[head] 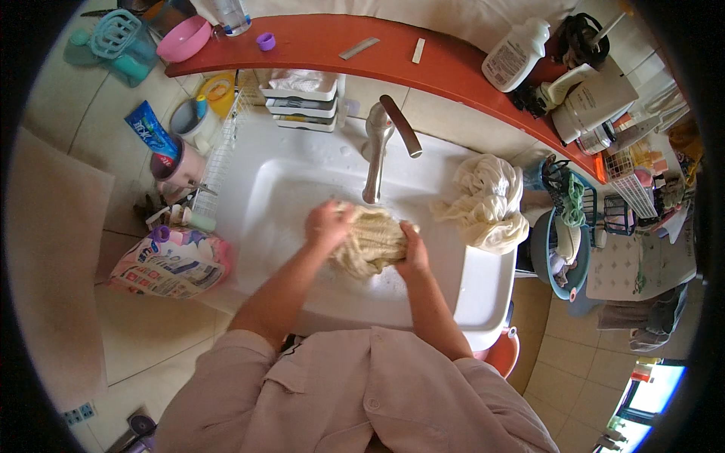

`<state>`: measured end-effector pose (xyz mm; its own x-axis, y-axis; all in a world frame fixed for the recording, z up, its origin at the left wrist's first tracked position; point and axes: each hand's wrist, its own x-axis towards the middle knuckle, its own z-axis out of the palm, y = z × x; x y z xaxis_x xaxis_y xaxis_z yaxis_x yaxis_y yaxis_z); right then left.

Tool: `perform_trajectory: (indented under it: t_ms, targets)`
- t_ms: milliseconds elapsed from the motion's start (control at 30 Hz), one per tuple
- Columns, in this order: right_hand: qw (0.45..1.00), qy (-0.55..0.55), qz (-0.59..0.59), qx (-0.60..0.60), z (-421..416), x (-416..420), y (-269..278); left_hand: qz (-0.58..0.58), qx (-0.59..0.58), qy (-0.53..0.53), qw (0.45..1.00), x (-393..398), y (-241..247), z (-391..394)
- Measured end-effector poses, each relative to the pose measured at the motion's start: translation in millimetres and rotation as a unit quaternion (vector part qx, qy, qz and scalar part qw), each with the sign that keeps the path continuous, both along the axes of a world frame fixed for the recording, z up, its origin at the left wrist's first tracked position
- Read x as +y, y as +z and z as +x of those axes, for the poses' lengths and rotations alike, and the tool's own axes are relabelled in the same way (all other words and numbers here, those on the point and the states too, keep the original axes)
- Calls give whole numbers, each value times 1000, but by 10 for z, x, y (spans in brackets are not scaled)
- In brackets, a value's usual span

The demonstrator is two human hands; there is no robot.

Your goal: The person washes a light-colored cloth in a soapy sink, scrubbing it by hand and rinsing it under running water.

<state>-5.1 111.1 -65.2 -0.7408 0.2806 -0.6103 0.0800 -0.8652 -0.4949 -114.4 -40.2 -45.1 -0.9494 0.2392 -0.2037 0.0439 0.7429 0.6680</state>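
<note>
A bunched cream-coloured cloth (374, 240) is held between both hands over the basin of a white sink (272, 226). On its left side my left hand (328, 223), slightly blurred, grips the folds. My right hand (413, 249) holds the opposite side, with the thumb on top. The metal faucet (375, 164) stands just beyond the cloth, its spout end close above it. Suds or water show in the basin below. A second wet, cream-coloured cloth (490, 204) lies heaped on the sink's right ledge, apart from my hands.
A wire rack (224, 153) with cups borders the sink's left rim, near a detergent bag (173, 263). Behind the faucet runs a red shelf (317, 42) bearing a pink bowl (184, 38) and a white bottle (515, 54). A blue basket (583, 272) stands at right.
</note>
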Motion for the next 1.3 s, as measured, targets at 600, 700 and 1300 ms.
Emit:
perform_trajectory:
  t_ms: [600,700,1300]
  targets:
    - [971,106,-211,13,-177,181,-330,319,-7,-232,919,297,-82,900]
    - [967,99,-207,112,-218,-6,-349,265,86,-294,914,423,273,1063]
    - [935,73,340,-69,-200,102,-421,-8,23,63,998,-385,-549,37]
